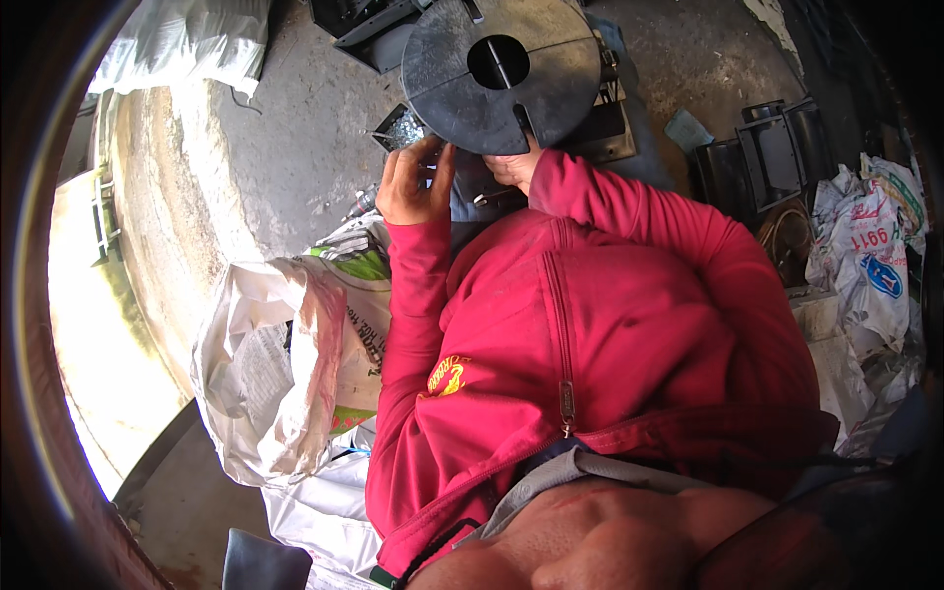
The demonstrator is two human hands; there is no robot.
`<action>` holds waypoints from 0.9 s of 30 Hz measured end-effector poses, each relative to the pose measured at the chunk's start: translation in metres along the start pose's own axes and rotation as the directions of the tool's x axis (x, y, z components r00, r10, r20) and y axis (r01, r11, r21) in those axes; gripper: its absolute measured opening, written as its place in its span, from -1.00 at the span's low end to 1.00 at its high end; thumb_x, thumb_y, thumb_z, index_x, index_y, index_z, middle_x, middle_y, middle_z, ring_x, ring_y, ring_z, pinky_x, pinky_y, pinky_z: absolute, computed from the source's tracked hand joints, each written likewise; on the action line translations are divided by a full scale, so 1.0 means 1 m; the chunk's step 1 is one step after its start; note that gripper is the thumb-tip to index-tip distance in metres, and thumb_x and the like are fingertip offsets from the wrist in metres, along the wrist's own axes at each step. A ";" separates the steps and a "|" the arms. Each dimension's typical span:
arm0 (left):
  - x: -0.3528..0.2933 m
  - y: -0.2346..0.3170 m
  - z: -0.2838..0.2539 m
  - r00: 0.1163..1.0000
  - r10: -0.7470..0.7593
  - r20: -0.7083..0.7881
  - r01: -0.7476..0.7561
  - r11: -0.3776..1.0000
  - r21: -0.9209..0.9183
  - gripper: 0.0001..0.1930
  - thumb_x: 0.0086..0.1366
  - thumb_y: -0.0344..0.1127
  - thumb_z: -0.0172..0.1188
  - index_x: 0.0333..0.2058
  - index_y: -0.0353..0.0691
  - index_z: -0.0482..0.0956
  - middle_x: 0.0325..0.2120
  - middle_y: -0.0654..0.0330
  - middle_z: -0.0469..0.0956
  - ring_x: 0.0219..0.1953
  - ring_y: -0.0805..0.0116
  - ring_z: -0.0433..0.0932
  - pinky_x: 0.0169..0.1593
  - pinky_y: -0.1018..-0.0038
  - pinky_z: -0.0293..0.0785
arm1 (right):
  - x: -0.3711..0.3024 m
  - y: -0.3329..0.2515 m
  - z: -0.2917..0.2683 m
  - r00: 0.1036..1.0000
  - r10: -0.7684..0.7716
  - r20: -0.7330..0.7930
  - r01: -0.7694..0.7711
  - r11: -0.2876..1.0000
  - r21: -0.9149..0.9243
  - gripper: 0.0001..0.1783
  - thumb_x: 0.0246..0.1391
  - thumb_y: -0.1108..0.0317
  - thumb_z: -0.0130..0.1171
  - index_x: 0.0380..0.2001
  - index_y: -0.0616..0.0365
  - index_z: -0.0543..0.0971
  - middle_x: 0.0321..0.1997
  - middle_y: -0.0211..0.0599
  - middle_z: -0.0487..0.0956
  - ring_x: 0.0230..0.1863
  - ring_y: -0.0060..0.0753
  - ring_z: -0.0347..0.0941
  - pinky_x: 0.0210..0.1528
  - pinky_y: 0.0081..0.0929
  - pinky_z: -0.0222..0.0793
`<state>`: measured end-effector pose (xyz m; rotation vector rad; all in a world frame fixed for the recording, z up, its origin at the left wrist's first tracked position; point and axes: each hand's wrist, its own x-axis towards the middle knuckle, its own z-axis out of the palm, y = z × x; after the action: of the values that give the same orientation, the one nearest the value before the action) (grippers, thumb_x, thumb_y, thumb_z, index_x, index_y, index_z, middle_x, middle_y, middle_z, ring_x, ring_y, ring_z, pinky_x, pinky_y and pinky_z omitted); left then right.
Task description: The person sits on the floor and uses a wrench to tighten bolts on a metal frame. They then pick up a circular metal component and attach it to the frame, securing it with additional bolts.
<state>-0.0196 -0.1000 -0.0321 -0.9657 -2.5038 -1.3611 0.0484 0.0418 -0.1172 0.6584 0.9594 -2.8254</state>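
Observation:
A round dark grey disc with a central hole and narrow slots lies before me at the top of the head view. At its near left edge, my left hand is closed in a pinch, thumb and fingertips together; whatever is between them is too small to make out. My right hand is at the near edge beside a slot, its fingers curled and partly hidden under the disc; what they grip cannot be seen. Just beyond my left fingertips is a small dark tray of shiny metal pieces.
An opened white sack stands at my left, near a tool on the grey concrete floor. Black metal frames and a printed white sack are at the right. More black metal parts lie beyond the disc.

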 end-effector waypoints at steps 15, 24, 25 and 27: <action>-0.004 -0.006 0.001 0.984 0.175 -0.036 -0.170 0.979 0.113 -0.68 0.00 -0.43 0.51 -0.23 -0.21 0.65 -0.42 0.20 0.63 -0.41 0.46 0.64 -0.44 0.54 0.54 | -0.004 -0.011 0.013 1.000 0.008 -0.010 -0.009 0.998 -0.064 -0.80 0.11 0.25 0.27 -0.49 -0.04 0.45 -0.74 -0.66 0.20 -0.81 -0.75 0.02 -0.76 -0.60 -0.23; 0.006 -0.010 -0.004 0.952 0.299 0.063 -0.306 0.931 0.198 -0.78 0.07 -0.49 0.39 -0.25 -0.21 0.67 -0.37 0.11 0.64 -0.43 0.16 0.64 -0.36 0.40 0.54 | -0.001 -0.009 0.012 0.999 0.040 -0.017 -0.041 0.997 -0.064 -0.80 0.14 0.22 0.25 -0.48 -0.01 0.48 -0.74 -0.65 0.20 -0.80 -0.74 0.02 -0.75 -0.60 -0.21; 0.009 -0.007 -0.005 0.943 0.323 0.078 -0.332 0.922 0.199 -0.79 0.08 -0.48 0.39 -0.26 -0.22 0.67 -0.37 0.11 0.64 -0.44 0.14 0.64 -0.36 0.39 0.54 | -0.001 -0.010 0.012 0.998 0.051 -0.025 -0.053 0.996 -0.069 -0.80 0.14 0.22 0.25 -0.48 -0.01 0.48 -0.74 -0.65 0.20 -0.80 -0.74 0.02 -0.75 -0.60 -0.21; 0.012 -0.006 -0.009 0.929 0.357 0.096 -0.369 0.908 0.199 -0.80 0.08 -0.47 0.39 -0.27 -0.23 0.67 -0.36 0.10 0.64 -0.44 0.14 0.64 -0.37 0.39 0.53 | -0.001 -0.012 0.014 0.998 0.061 -0.021 -0.063 0.996 -0.060 -0.79 0.14 0.22 0.25 -0.49 -0.01 0.47 -0.74 -0.65 0.20 -0.80 -0.75 0.02 -0.75 -0.60 -0.21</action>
<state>-0.0339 -0.1034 -0.0265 -1.3513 -2.2905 -0.9427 0.0421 0.0429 -0.1004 0.6970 1.0047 -2.7299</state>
